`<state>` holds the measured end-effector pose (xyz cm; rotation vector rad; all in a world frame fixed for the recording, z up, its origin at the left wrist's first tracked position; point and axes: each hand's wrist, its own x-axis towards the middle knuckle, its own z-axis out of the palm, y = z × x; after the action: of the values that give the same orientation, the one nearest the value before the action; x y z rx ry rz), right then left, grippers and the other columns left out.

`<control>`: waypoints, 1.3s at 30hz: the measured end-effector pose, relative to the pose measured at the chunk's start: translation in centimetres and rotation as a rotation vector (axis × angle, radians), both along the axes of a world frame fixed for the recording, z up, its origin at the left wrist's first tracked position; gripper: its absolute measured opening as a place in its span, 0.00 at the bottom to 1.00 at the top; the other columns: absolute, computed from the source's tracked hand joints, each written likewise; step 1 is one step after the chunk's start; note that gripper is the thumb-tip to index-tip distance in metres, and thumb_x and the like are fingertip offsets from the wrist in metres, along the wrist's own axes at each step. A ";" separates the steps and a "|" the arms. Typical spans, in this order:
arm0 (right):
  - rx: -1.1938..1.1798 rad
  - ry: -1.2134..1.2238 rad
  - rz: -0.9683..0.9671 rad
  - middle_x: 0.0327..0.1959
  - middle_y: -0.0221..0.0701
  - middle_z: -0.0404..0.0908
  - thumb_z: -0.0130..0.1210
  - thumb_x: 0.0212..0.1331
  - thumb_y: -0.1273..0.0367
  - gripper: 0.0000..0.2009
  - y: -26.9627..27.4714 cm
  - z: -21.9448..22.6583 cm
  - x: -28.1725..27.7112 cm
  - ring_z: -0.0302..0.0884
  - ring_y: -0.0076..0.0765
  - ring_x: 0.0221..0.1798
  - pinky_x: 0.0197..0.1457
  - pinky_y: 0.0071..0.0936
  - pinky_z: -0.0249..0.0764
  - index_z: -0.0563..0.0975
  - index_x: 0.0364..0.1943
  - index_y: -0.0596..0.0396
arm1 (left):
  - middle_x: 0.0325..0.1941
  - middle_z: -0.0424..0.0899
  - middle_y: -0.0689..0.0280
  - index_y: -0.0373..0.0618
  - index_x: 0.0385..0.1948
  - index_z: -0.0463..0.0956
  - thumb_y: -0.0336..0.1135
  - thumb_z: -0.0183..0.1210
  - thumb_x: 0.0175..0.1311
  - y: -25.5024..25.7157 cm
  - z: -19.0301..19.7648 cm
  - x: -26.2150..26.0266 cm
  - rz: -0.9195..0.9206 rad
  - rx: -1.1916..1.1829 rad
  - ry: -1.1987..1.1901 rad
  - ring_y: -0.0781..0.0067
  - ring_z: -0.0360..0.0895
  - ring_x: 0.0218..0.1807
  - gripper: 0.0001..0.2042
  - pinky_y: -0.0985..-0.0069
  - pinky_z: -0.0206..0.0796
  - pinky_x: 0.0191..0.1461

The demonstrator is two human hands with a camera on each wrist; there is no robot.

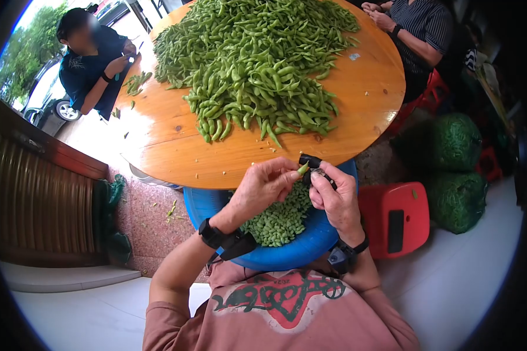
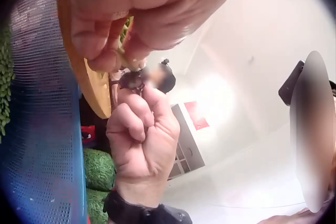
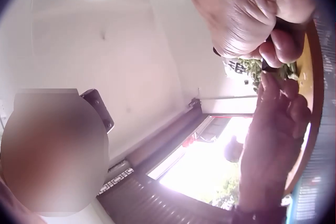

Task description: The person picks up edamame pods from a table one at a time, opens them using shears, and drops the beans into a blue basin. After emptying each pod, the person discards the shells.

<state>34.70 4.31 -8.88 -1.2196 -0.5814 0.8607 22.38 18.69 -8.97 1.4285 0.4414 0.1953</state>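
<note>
My left hand [image 1: 268, 186] pinches a green soybean pod [image 1: 303, 169] between thumb and fingertips, over the near table edge. Facing it, my right hand [image 1: 337, 202] has its fingers curled and its fingertips right at the pod's end. A small black piece [image 1: 311, 160] sits at the right fingertips; I cannot tell whether it is a tool or a finger cover. Below both hands, a blue basket [image 1: 202, 202] holds many shelled green beans [image 1: 278, 225]. In the left wrist view the curled right hand [image 2: 144, 134] shows below the left fingers [image 2: 100, 45].
A large heap of pods [image 1: 257, 64] covers much of the round wooden table [image 1: 158, 146]. A red stool [image 1: 413, 234] and full green net sacks [image 1: 459, 199] stand at the right. Two other people [image 1: 82, 64] are at the table's far sides.
</note>
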 end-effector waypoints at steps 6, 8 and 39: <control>-0.042 0.160 0.196 0.21 0.19 0.67 0.52 0.69 0.73 0.07 -0.4 0.0 0.3 0.60 0.11 0.21 0.20 0.14 0.54 0.78 0.44 0.64 | 0.20 0.71 0.75 0.39 0.36 0.76 0.37 0.58 0.72 -1.4 -0.3 -1.4 0.084 0.098 0.019 0.88 0.67 0.22 0.10 0.86 0.56 0.24; -0.037 0.162 0.198 0.22 0.19 0.68 0.52 0.69 0.73 0.07 -0.5 -0.2 0.3 0.60 0.12 0.21 0.20 0.13 0.54 0.78 0.43 0.63 | 0.20 0.71 0.75 0.39 0.35 0.76 0.37 0.59 0.72 -1.5 -0.6 -1.7 0.088 0.106 0.021 0.88 0.66 0.21 0.10 0.86 0.56 0.24; -0.162 0.175 0.286 0.33 0.27 0.76 0.54 0.64 0.75 0.08 -0.6 -2.7 -0.9 0.74 0.21 0.31 0.32 0.22 0.73 0.78 0.43 0.65 | 0.25 0.82 0.65 0.38 0.32 0.75 0.43 0.46 0.79 -3.8 -1.8 -3.0 0.155 0.365 0.093 0.82 0.75 0.22 0.18 0.82 0.66 0.24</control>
<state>33.80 3.70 -11.62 -1.2077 -0.5593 1.2636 19.33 14.89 -10.73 1.7667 0.6165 0.3495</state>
